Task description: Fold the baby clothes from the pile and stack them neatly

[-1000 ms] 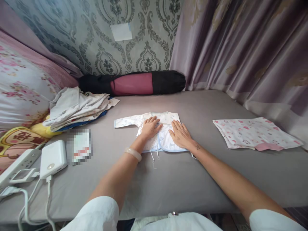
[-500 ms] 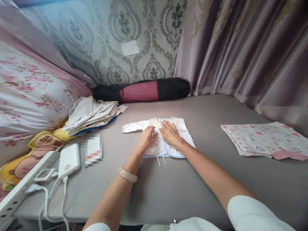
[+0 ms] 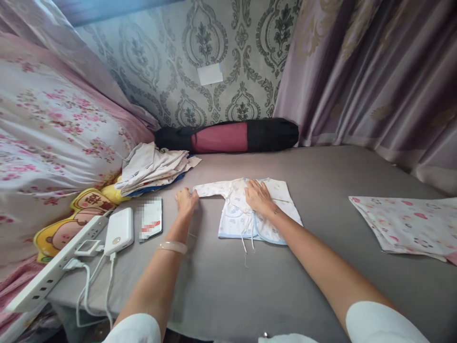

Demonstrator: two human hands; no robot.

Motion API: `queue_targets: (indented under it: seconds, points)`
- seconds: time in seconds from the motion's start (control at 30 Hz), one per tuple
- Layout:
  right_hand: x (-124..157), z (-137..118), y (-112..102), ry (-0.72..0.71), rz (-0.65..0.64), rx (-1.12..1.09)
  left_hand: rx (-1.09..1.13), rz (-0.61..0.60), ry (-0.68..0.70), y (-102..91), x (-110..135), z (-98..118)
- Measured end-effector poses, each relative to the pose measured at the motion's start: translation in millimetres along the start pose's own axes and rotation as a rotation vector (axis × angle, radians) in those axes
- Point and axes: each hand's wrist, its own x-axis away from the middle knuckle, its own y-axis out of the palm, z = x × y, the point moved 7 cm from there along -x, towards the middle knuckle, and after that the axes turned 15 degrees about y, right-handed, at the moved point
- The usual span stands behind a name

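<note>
A small white baby shirt point(image 3: 264, 214) with blue trim and tie strings lies flat on the grey bed surface point(image 3: 250, 286). One sleeve stretches out to the left. My left hand point(image 3: 186, 201) is at the cuff end of that sleeve, fingers curled and pinching it. My right hand point(image 3: 257, 196) lies flat, fingers stretched, on the shirt's chest near the collar. A pale bangle sits on my left wrist.
A pile of folded clothes point(image 3: 153, 166) lies at the back left, a black and maroon roll bag point(image 3: 228, 136) along the wall. A phone point(image 3: 151, 218), a white power bank point(image 3: 119, 230) and a power strip point(image 3: 53, 269) sit left. A pink-patterned cloth point(image 3: 407, 224) lies right.
My left hand has left the shirt's chest and moved left to the end of the outstretched sleeve. My right hand stays on the chest. The camera view has shifted left.
</note>
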Motion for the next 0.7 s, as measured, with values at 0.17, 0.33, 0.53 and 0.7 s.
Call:
queue_targets:
  seconds: [0.17,0.33,0.53,0.7]
  points:
    - [-16.4,-24.1,17.4,-0.050,-0.077,-0.023,0.018,-0.064,-0.049,6.1,-13.2,-1.4]
    - [-22.6,-42.0,30.7,-0.019,-0.125,-0.089,0.134,-0.113,-0.104,15.2,-25.7,1.4]
    - [-15.8,-44.6,42.1,0.042,-0.130,-0.103,0.307,-0.130,-0.093,17.6,-37.0,-1.0]
    - [-14.1,-44.1,45.0,0.046,-0.126,-0.080,0.565,-0.016,-0.146,14.4,-44.8,-3.9]
